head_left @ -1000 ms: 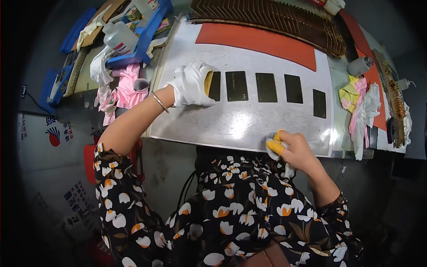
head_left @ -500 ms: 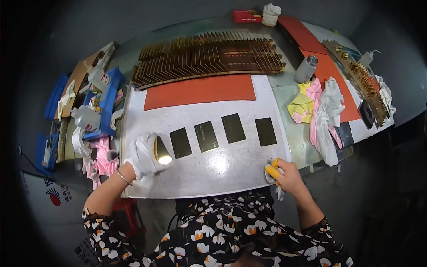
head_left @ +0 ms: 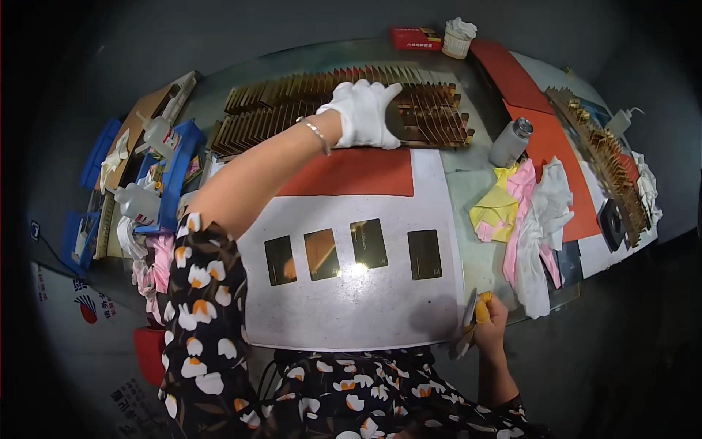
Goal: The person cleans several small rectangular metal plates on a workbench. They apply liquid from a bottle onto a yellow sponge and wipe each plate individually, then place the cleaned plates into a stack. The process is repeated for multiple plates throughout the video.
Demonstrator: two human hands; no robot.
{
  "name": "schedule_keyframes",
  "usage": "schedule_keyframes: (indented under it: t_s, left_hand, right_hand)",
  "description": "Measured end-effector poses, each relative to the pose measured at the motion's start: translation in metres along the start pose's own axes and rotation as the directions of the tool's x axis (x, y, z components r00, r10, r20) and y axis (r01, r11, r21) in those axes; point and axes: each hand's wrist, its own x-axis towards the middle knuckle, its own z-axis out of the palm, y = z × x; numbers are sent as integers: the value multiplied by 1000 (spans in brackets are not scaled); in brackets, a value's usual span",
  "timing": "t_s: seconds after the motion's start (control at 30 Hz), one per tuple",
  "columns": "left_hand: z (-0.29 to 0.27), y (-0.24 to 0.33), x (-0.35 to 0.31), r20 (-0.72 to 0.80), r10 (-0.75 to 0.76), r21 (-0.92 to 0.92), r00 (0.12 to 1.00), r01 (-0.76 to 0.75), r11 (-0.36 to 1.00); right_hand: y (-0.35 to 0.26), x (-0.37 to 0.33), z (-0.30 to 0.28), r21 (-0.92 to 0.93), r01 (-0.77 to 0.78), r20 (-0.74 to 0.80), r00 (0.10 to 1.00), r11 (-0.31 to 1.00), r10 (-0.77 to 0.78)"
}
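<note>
My left hand (head_left: 363, 115), in a white glove, reaches far across the table over a rack of upright thin metal cards (head_left: 256, 121). Its fingers are spread apart and its thumb points down at the rack's near edge. No card can be made out in it. My right hand (head_left: 490, 322), with yellow finger covers, is closed on a crumpled whitish cloth (head_left: 465, 333) beside the mat's near right corner. Several dark, shiny cards lie in a row on the white mat (head_left: 329, 318), among them the rightmost card (head_left: 425, 254) and a brightly reflecting card (head_left: 368, 244).
A red-orange sheet (head_left: 358, 173) lies before the rack. To the right are a bottle (head_left: 508, 143), pink, yellow and white cloths (head_left: 523, 219) and a second rack (head_left: 603, 161). A blue tray (head_left: 175, 175) with squeeze bottles stands left. Behind is a red box (head_left: 415, 38).
My left hand has gone from the mat's left side up to the rack; the card it held is out of sight. My right hand has shifted right and nearer with the cloth.
</note>
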Motion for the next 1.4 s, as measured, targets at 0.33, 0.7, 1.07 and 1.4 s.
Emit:
schedule_keyframes:
  t_s: [0.33,0.7,1.07,1.4]
  left_hand:
    - [33,10,74,288,-7,213,957,-56,975]
    - [-4,32,14,40,40,-336,998,-25,941]
    - [85,64,-165,124,-131,-203,984,154,967]
    - [63,70,-154,302,-152,-407,941,271,872]
  right_hand:
    - [-8,3,-1,59,-87,10,996,994,86]
    - [-5,0,-1,140,-64,22,998,988,61]
    - [-6,-2,-1,127,9,82,996,992,-20]
    - [2,-1,2,136,45,19,999,990,-48]
